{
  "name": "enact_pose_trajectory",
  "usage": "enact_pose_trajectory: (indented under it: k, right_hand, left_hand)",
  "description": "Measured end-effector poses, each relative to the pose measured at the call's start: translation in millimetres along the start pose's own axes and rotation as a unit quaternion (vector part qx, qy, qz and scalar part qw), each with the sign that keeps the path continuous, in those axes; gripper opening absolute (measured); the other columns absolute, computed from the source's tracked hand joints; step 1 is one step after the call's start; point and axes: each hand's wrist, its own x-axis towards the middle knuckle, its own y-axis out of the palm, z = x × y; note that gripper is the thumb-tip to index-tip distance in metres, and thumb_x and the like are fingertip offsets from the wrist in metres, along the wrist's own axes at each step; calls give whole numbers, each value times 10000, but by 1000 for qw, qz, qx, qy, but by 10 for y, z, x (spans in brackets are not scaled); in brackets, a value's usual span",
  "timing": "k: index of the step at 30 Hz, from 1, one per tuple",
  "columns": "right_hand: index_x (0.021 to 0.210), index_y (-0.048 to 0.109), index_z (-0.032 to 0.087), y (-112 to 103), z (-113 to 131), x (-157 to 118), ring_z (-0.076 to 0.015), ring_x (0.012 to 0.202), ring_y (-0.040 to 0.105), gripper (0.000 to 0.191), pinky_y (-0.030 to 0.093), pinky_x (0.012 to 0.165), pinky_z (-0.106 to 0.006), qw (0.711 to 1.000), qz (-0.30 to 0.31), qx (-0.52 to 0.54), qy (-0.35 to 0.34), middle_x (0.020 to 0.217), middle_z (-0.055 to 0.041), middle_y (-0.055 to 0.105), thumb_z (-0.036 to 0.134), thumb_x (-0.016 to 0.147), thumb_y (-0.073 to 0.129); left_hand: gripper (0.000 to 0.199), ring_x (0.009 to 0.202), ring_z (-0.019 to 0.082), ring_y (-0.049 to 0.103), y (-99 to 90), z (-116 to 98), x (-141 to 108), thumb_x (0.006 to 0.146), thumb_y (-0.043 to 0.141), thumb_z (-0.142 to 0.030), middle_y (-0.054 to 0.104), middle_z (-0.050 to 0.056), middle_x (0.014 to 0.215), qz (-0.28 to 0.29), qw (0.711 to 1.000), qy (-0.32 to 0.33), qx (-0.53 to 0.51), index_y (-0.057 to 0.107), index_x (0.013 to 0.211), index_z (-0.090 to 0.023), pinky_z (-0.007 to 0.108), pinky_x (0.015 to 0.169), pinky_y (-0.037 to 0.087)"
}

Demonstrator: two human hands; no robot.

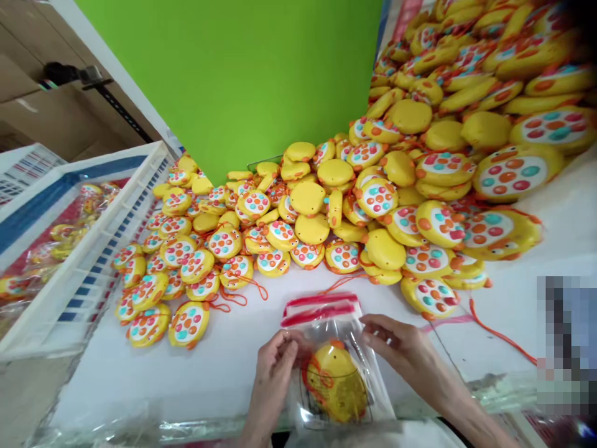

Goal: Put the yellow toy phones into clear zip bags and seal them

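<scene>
A clear zip bag with a red strip along its top lies at the table's near edge. Inside it is a yellow toy, plain back facing up, with a looped orange-red cord over it. My left hand is closed on the bag's left edge, thumb against curled fingers. At the right edge, just below the red strip, my right hand pinches the plastic between thumb and fingers; its fingertips are partly hidden. Several matching toys with white faces and coloured dots lie beyond the bag.
A large heap of yellow toys rises at the right. A green panel stands behind the pile. At the left is a white plastic crate with bagged toys. An orange cord lies on the white tabletop.
</scene>
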Motion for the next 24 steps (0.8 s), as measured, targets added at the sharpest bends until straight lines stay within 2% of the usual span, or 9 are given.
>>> enact_pose_trajectory:
  k: [5, 12, 19, 24]
  right_hand:
    - [842, 663, 195, 106, 43, 225, -136, 646, 542, 175, 419, 595, -238, 998, 52, 29, 1, 701, 6, 634, 355, 796, 607]
    - [706, 607, 179, 193, -94, 298, -121, 604, 494, 167, 391, 565, -236, 992, 89, 93, 9, 637, 14, 574, 331, 771, 585]
    - [746, 552, 177, 184, -194, 291, -99, 588, 414, 131, 334, 541, -230, 989, 84, 118, 4, 635, 38, 482, 299, 791, 557]
    - [758, 538, 179, 161, -246, 269, -104, 608, 396, 118, 319, 554, -236, 988, 84, 127, -9, 649, 40, 455, 285, 809, 553]
  left_hand:
    - [303, 824, 226, 664, -14, 23, 7, 841, 589, -447, 702, 86, 851, -3, 1000, -11, -4, 625, 902, -152, 336, 773, 520]
    - [304, 807, 228, 678, -9, 27, 3, 811, 624, -439, 720, 99, 860, -16, 999, -33, -26, 627, 908, -151, 351, 798, 522]
    - [309, 835, 254, 694, -12, 57, -6, 818, 599, -446, 731, 121, 917, -32, 998, -43, -36, 624, 913, -153, 350, 773, 523]
    - [281, 802, 245, 692, -3, 62, -25, 812, 606, -429, 736, 100, 860, -69, 995, -48, -53, 589, 931, -174, 336, 739, 521]
